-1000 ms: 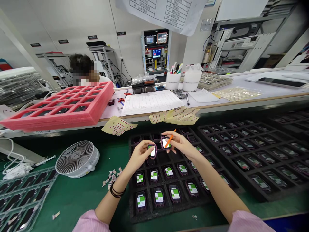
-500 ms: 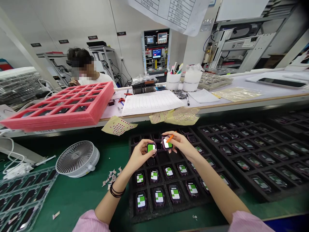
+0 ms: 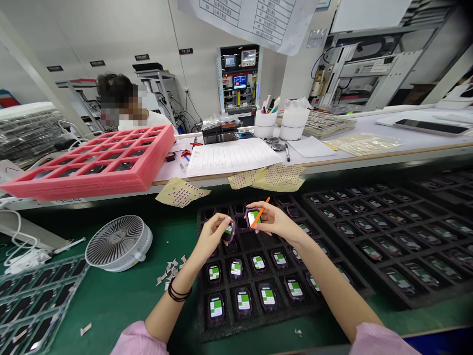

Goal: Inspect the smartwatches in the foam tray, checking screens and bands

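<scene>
Left fingers have tilted their held smartwatch, making its screen harder to view; alongside, right fingers hold a second smartwatch and orange stick.

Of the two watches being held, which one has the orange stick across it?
The smartwatch in the right-hand grip: the orange stick slants across it. The other held smartwatch, in the left-hand grip, has none.

head camera | worn on the person's head | faces forward and down | near: left hand, right hand | beyond: raised shelf | far: wall
</scene>
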Demonstrator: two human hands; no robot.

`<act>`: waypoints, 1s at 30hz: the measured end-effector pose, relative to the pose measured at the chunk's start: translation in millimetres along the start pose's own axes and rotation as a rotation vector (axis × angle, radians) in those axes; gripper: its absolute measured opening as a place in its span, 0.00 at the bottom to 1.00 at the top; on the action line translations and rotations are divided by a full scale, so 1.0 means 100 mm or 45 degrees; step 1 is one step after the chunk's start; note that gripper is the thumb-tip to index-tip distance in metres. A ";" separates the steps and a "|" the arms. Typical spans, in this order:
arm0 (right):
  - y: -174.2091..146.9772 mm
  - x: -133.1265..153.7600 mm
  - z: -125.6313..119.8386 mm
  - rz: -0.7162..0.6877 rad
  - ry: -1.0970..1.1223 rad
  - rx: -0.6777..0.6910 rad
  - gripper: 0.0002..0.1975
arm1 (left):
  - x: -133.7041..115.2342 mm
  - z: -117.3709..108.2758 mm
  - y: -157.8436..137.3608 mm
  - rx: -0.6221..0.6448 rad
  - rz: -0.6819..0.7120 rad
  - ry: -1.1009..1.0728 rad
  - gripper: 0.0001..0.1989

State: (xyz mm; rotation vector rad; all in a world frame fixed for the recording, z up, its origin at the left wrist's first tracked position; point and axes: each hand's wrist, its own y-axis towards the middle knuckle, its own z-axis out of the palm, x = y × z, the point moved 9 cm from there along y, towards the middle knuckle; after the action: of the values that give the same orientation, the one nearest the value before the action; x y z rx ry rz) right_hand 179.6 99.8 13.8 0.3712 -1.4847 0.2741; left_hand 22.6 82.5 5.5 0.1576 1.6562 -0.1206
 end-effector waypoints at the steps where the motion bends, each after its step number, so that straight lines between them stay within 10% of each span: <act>1: 0.00 0.01 0.00 -0.002 0.006 0.003 0.25 | -0.01 0.00 0.00 0.001 0.004 0.005 0.19; 13: 0.04 -0.10 -0.19 0.007 0.059 -0.273 0.16 | -0.07 0.04 -0.03 0.024 0.031 0.017 0.20; 30: 0.01 -0.05 -0.01 0.023 0.072 -0.083 0.21 | -0.16 0.13 -0.13 0.154 0.339 0.249 0.25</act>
State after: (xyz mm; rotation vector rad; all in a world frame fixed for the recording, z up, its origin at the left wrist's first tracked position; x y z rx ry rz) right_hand 179.6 101.4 8.5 0.2958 -1.4386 0.2479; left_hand 35.0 67.3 20.5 0.4925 1.8065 -0.0024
